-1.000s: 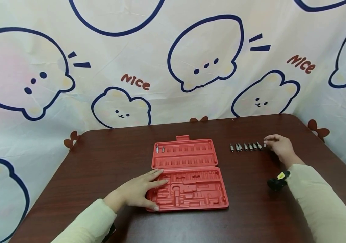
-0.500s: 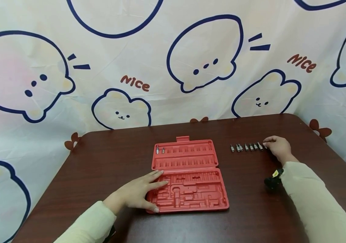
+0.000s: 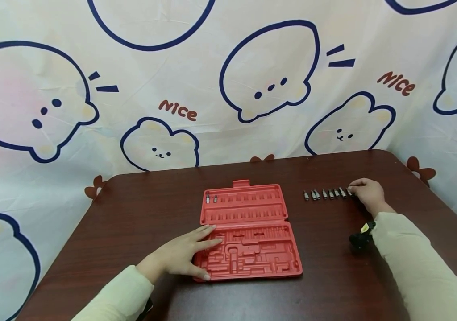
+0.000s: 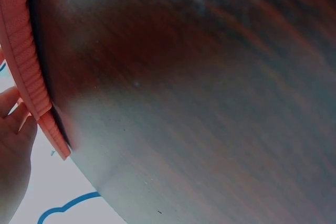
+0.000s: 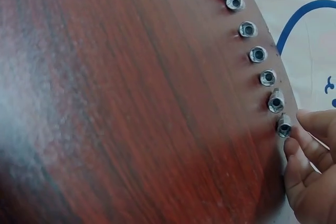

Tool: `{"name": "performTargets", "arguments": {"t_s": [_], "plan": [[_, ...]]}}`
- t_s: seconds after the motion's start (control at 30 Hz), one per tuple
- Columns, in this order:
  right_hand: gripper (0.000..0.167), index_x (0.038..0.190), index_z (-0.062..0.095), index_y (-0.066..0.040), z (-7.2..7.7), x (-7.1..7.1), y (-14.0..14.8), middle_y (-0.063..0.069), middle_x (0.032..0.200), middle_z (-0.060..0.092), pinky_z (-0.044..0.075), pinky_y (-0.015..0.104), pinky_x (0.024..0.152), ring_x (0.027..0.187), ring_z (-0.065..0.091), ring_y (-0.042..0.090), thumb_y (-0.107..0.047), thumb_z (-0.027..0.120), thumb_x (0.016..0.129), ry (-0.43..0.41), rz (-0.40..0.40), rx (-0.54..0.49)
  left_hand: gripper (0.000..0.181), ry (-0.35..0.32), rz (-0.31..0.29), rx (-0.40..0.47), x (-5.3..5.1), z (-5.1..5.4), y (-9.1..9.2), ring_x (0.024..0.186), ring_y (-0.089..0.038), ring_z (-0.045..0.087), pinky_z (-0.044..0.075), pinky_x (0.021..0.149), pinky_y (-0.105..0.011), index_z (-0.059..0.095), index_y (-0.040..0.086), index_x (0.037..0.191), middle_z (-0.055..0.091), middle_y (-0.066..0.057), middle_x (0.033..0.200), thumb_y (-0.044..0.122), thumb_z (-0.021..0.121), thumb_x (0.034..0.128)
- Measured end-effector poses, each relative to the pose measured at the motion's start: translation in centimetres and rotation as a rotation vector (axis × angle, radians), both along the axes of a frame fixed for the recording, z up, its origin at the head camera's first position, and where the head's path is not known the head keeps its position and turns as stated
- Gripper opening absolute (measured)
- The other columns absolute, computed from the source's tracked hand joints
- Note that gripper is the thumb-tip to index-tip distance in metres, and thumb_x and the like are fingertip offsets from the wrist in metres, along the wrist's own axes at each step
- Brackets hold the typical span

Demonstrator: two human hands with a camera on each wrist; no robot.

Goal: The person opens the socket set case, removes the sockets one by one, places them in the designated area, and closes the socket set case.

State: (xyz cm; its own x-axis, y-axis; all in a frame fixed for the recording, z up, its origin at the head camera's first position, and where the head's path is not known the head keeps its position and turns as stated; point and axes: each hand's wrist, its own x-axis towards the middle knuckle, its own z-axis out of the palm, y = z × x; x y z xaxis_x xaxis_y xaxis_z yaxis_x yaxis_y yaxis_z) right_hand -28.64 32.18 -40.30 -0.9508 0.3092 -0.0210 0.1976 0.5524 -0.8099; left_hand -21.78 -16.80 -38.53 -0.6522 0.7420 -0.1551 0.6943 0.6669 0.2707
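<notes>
A red moulded tool case (image 3: 252, 273) lies opened flat on the table in the head view. My left hand (image 3: 180, 252) rests on its left edge with the fingers spread. Two small metal bits (image 3: 208, 198) sit in the top left of the lid. Several metal socket bits (image 3: 325, 194) lie in a row to the right of the case. At the row's right end, my right hand (image 3: 369, 195) pinches the last socket bit (image 5: 284, 125) between thumb and fingers. In the right wrist view the bits' round ends with square holes face the camera.
The dark brown wooden table (image 3: 152, 200) extends around the case. Behind it hangs a pale cloth (image 3: 228, 147) printed with cartoon bears. A black wrist device (image 3: 362, 238) hangs beneath my right wrist.
My right hand has lowered slightly at the end of the row, and the socket bit at its fingertips now lies beside the others. My left hand stays on the case.
</notes>
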Motion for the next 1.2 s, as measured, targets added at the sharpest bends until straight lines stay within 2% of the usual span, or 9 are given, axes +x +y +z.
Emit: {"name": "performTargets", "arguments": {"t_s": [0.23, 0.57, 0.77, 0.93, 1.2], "plan": [[0.032, 0.108, 0.05, 0.007, 0.5, 0.3, -0.5, 0.018, 0.1, 0.049, 0.042, 0.026, 0.056, 0.078, 0.047, 0.021, -0.018, 0.045, 0.089, 0.008, 0.004, -0.03, 0.082, -0.007, 0.007, -0.002, 0.0, 0.0, 0.2, 0.128, -0.022, 0.012, 0.026, 0.095, -0.044, 0.033, 0.027, 0.134, 0.016, -0.002, 0.142, 0.067, 0.054, 0.0651], [0.038, 0.11, 0.049, 0.005, 2.1, -0.1, -3.1, 0.01, 0.092, 0.049, 0.041, 0.032, 0.062, 0.078, 0.047, 0.022, -0.026, 0.049, 0.088, 0.049, 0.031, -0.137, 0.082, -0.011, 0.018, -0.002, 0.1, 0.1, 0.2, 0.128, -0.024, 0.013, 0.026, 0.094, -0.045, 0.033, 0.026, 0.134, 0.017, -0.003, 0.142, 0.065, 0.055, 0.0652], [0.041, 0.111, 0.047, 0.004, 2.9, -0.2, -5.7, 0.007, 0.093, 0.05, 0.043, 0.034, 0.072, 0.082, 0.051, 0.019, -0.029, 0.052, 0.086, 0.015, 0.084, -0.239, 0.082, -0.014, 0.013, -0.003, 0.2, 0.1, 0.2, 0.128, -0.024, 0.013, 0.027, 0.094, -0.044, 0.033, 0.026, 0.134, 0.017, -0.003, 0.142, 0.065, 0.055, 0.0654], [0.042, 0.112, 0.046, 0.005, 3.2, -0.6, -8.5, 0.012, 0.099, 0.052, 0.04, 0.04, 0.082, 0.091, 0.051, 0.027, -0.027, 0.053, 0.086, -0.003, 0.144, -0.307, 0.082, -0.021, 0.02, -0.005, 0.2, 0.0, 0.2, 0.128, -0.023, 0.013, 0.027, 0.094, -0.044, 0.033, 0.027, 0.134, 0.017, -0.003, 0.142, 0.066, 0.055, 0.065], [0.036, 0.112, 0.047, 0.003, 3.4, -1.3, -13.4, 0.021, 0.109, 0.051, 0.039, 0.04, 0.084, 0.099, 0.05, 0.031, -0.023, 0.052, 0.087, -0.034, 0.215, -0.38, 0.082, -0.01, 0.014, 0.001, 0.1, -0.1, 0.1, 0.128, -0.022, 0.012, 0.027, 0.094, -0.043, 0.032, 0.028, 0.134, 0.016, -0.002, 0.142, 0.066, 0.055, 0.065]]}}
